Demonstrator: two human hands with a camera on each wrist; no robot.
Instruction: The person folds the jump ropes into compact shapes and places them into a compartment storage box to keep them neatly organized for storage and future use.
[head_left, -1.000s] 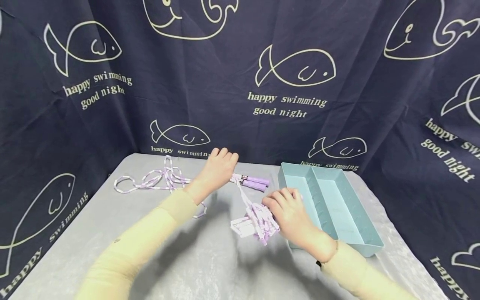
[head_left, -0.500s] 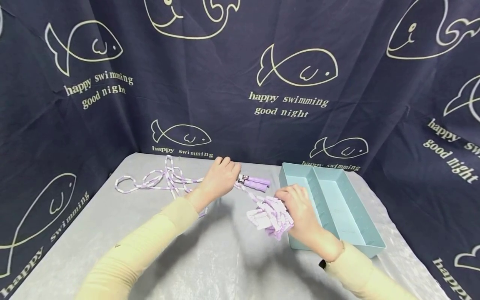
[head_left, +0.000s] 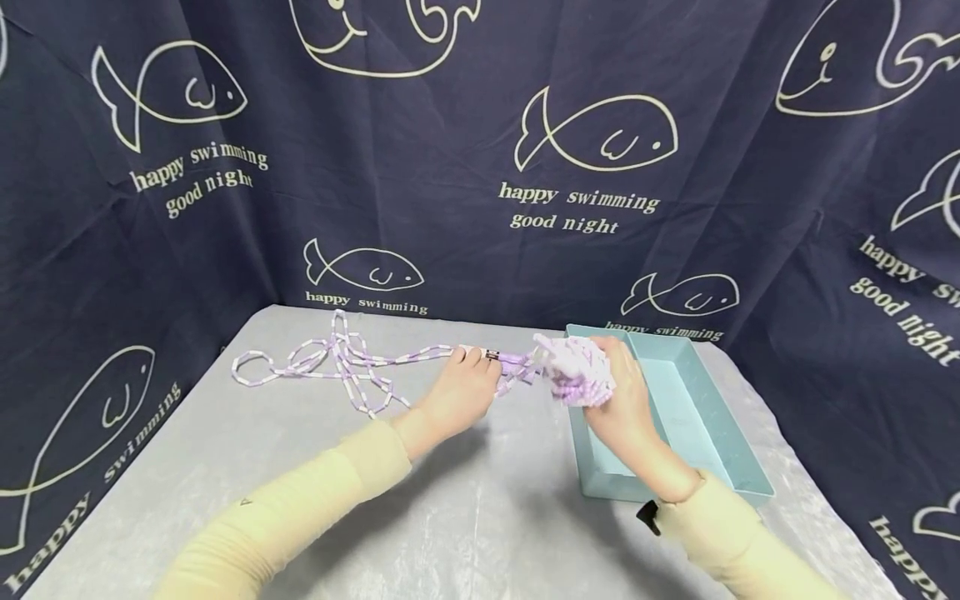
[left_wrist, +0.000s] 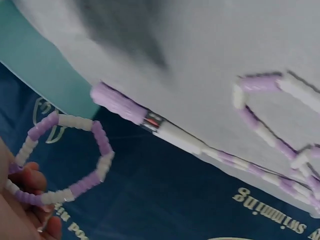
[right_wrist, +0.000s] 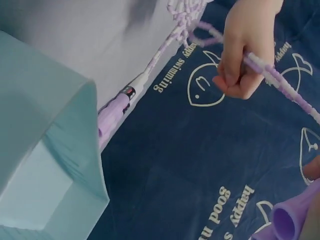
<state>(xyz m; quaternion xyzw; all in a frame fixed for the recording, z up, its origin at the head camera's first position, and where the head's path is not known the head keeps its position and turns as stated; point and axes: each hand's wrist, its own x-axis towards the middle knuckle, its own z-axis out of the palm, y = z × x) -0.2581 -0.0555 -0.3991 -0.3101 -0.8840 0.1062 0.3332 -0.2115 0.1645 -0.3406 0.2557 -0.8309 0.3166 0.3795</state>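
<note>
In the head view a purple-and-white beaded jump rope (head_left: 577,371) is bunched in my right hand (head_left: 626,396), lifted over the tray's near-left part. Its purple handles (right_wrist: 287,220) show beside that hand in the right wrist view. A strand runs from the bunch to my left hand (head_left: 465,387), whose curled fingers grip it; a small loop (left_wrist: 102,135) stands out from these fingers in the left wrist view. Another beaded jump rope (head_left: 341,358) lies spread in loops on the table, its purple handle (left_wrist: 120,105) towards the tray. My left hand partly hides it in the head view.
A teal tray (head_left: 750,450) with two long compartments stands at the table's right side. A grey cloth covers the table (head_left: 480,533). Dark blue curtain (head_left: 450,167) with fish drawings closes off the back and sides.
My right hand has risen and moved right with the bunched rope, from the table's middle to over the tray. My left hand has come slightly nearer and right, still holding the strand.
</note>
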